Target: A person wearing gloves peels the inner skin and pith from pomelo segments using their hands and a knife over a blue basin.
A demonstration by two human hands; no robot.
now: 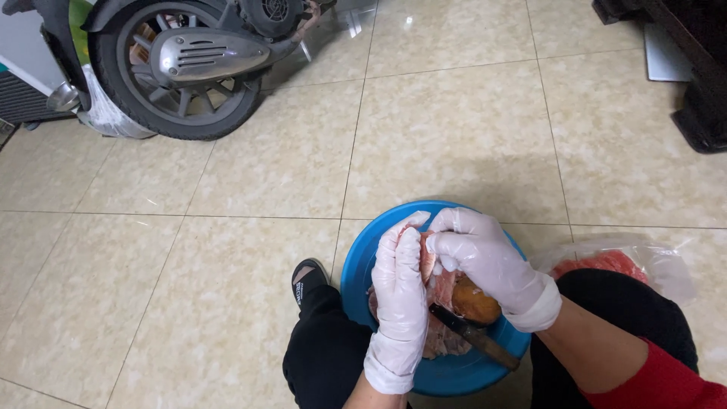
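While our thin white-gloved left hand and right hand are hiding most of it, we are gripping a slick pink slab of raw meat with curled fingers over the round blue plastic basin.

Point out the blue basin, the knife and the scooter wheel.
blue basin point(356, 266): head view, bare left rim.
knife point(485, 345): head view, middle of its dark length.
scooter wheel point(182, 125): head view, lower tyre.

A home's tiled floor, with a parked scooter indoors.
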